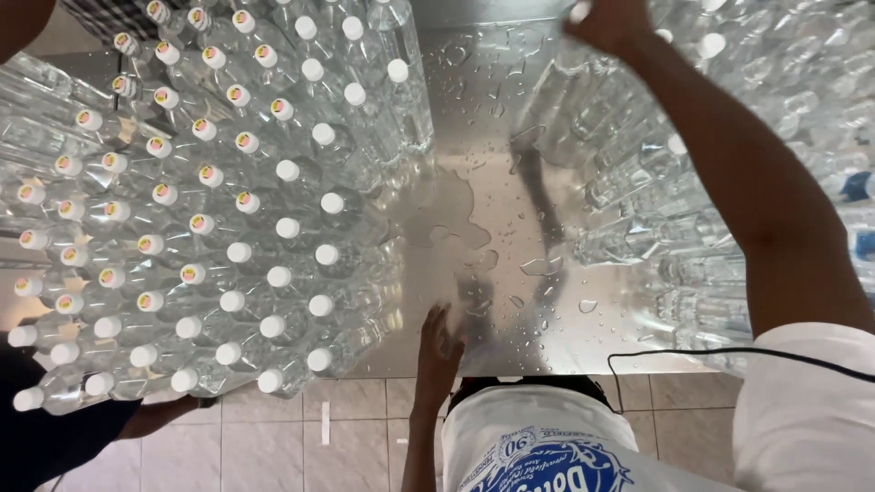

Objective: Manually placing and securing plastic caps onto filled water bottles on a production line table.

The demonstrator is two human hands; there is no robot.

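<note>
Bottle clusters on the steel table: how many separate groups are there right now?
2. The left cluster fills the table's left side; the right cluster stands partly behind the right arm. A wet bare strip separates them. More may lie outside the frame.

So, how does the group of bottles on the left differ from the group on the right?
The left group of bottles stands in tidy rows with every white cap showing; the right group of bottles looks blurred, and only a few caps show. The left hand rests on the wet metal table near the left group, while the right hand reaches up over the right group. Both groups are clear plastic bottles on the same table.
</note>
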